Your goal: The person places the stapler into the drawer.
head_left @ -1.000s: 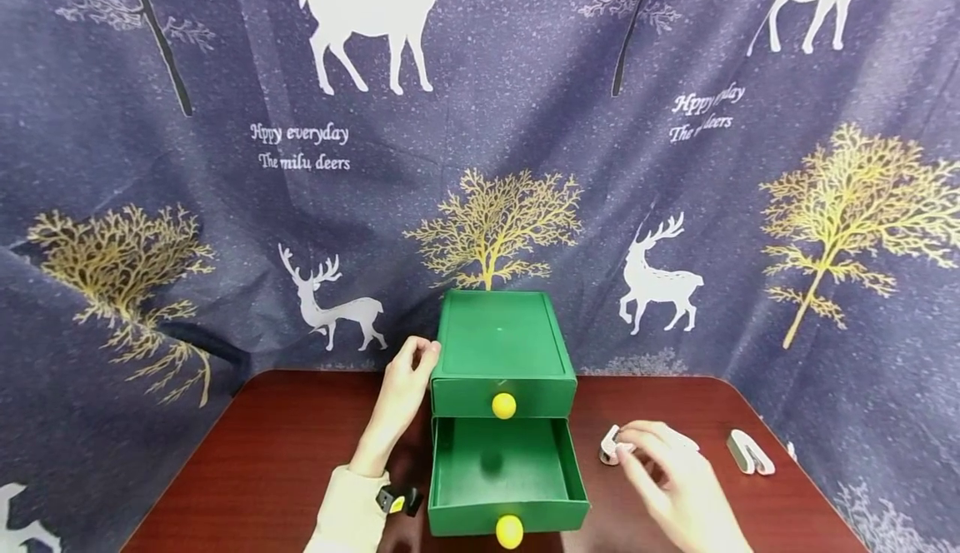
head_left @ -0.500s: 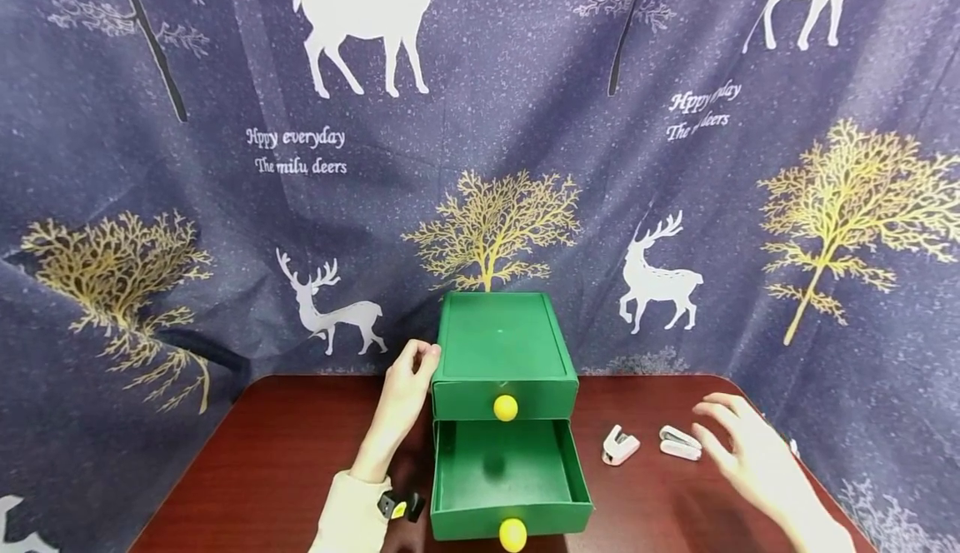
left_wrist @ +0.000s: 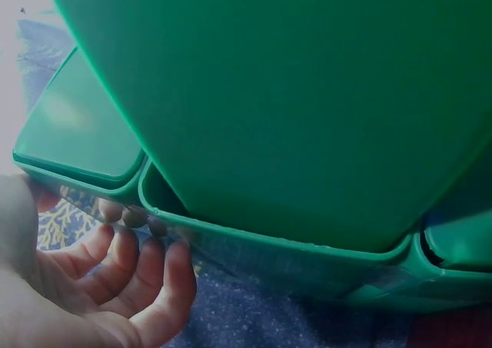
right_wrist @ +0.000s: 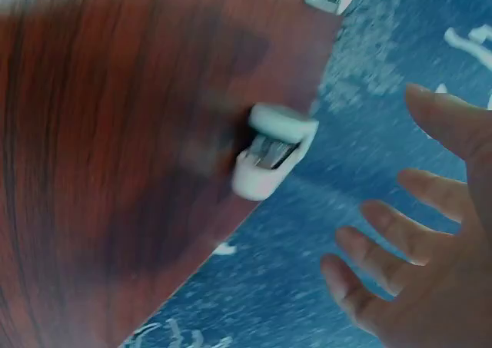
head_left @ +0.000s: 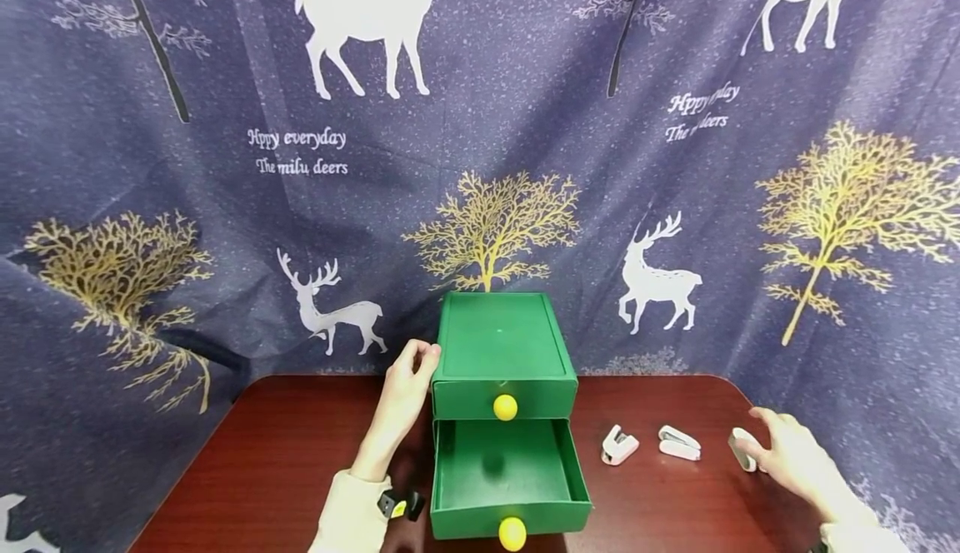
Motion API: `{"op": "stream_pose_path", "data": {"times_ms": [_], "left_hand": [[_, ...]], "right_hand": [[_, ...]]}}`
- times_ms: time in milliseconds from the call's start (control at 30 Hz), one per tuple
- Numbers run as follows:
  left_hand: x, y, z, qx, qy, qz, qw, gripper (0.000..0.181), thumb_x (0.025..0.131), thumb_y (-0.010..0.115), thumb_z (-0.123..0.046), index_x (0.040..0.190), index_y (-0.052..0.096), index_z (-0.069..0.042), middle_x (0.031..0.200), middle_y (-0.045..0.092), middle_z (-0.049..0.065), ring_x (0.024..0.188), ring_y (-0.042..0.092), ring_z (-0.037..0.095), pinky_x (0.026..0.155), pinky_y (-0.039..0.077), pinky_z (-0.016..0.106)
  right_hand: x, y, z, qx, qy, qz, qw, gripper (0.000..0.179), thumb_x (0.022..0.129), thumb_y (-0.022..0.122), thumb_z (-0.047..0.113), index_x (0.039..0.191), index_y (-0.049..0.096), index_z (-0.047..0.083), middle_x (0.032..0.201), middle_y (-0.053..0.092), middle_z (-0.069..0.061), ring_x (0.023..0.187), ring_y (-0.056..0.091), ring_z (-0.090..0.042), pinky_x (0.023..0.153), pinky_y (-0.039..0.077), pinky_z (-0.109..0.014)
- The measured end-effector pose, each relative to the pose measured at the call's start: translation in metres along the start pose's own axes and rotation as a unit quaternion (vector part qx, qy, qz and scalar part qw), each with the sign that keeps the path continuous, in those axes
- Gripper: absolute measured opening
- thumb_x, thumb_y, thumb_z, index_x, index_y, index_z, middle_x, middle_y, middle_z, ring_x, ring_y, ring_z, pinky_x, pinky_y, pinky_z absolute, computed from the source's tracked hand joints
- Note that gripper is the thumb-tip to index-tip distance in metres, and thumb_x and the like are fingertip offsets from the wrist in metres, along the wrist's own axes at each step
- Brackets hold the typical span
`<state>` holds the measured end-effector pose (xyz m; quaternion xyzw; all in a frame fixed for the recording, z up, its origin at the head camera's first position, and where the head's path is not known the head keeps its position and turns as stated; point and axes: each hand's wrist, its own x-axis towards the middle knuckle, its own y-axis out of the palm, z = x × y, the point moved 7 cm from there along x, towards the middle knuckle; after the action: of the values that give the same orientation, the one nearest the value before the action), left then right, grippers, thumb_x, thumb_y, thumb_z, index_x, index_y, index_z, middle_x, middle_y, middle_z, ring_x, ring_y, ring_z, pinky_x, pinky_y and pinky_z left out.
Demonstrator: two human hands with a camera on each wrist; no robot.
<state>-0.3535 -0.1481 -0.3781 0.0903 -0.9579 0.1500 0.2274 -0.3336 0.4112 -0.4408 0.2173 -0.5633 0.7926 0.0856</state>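
A green two-drawer cabinet (head_left: 498, 336) stands in mid-table, its lower drawer (head_left: 472, 522) pulled out with the bare bottom showing. My left hand (head_left: 402, 386) touches the cabinet's left side; in the left wrist view its bent fingers (left_wrist: 165, 286) lie against the green wall. Over at the right edge of the table, my right hand (head_left: 798, 461) reaches beside a white stapler (head_left: 741, 446) and partly covers it. In the right wrist view that hand's fingers are spread, apart from the stapler (right_wrist: 273, 152), whose arms stand apart.
A pinkish stapler (head_left: 620, 446) and another white stapler (head_left: 679, 444) lie on the brown table (head_left: 300, 453) right of the cabinet. Yellow round knobs stick out from both drawers. A patterned blue cloth (head_left: 517, 120) hangs close behind the table.
My right hand has moved right, from the pinkish and middle staplers past them to the far right stapler. My left hand stays at the cabinet's side.
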Motion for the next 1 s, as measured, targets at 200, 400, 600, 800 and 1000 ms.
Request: {"op": "stream_pose_path", "data": {"times_ms": [200,400,600,800,1000], "left_hand": [[0.001,-0.001,-0.001,-0.003,0.003,-0.005,1.0,0.025,0.1,0.056,-0.038,0.093,0.059,-0.014,0.079,0.054,0.001,0.067,0.053,0.016,0.064,0.045,0.028],[0.001,-0.001,-0.001,-0.011,-0.003,-0.002,0.9999,0.027,0.1,0.056,-0.038,0.094,0.058,-0.012,0.079,0.053,0.001,0.067,0.053,0.016,0.063,0.046,0.028],[0.001,0.001,0.0,-0.017,-0.02,-0.002,0.9997,0.022,0.101,0.056,-0.031,0.095,0.058,-0.009,0.077,0.051,0.001,0.063,0.051,0.014,0.061,0.045,0.026],[0.002,0.001,0.0,-0.011,-0.026,-0.009,0.9996,0.018,0.102,0.055,-0.022,0.095,0.058,-0.006,0.082,0.052,0.003,0.067,0.051,0.016,0.063,0.044,0.027],[0.0,-0.001,0.0,-0.012,-0.01,-0.005,0.9999,0.024,0.1,0.056,-0.034,0.094,0.058,-0.012,0.08,0.052,0.001,0.068,0.051,0.014,0.064,0.044,0.026]], "right_hand": [[0.002,0.013,-0.027,-0.027,0.059,0.074,0.9951,0.071,0.084,0.075,0.036,0.119,0.047,-0.019,0.105,0.051,-0.045,0.095,0.05,-0.064,0.074,0.042,-0.067],[0.0,0.028,-0.035,-0.036,0.09,0.112,0.9889,0.073,0.083,0.073,0.045,0.115,0.051,-0.017,0.098,0.055,-0.039,0.088,0.056,-0.057,0.068,0.045,-0.065],[-0.003,0.036,-0.037,-0.034,0.082,0.116,0.9893,0.052,0.082,0.075,0.037,0.1,0.058,-0.009,0.079,0.059,-0.016,0.07,0.057,-0.031,0.063,0.046,-0.053],[-0.005,0.041,-0.044,-0.026,0.106,0.128,0.9857,0.043,0.082,0.074,0.039,0.091,0.057,0.0,0.075,0.057,-0.011,0.065,0.054,-0.024,0.057,0.043,-0.047],[-0.011,0.041,-0.053,-0.017,0.129,0.132,0.9827,0.04,0.082,0.073,0.039,0.092,0.058,0.003,0.079,0.061,-0.017,0.066,0.058,-0.03,0.055,0.043,-0.052]]}}
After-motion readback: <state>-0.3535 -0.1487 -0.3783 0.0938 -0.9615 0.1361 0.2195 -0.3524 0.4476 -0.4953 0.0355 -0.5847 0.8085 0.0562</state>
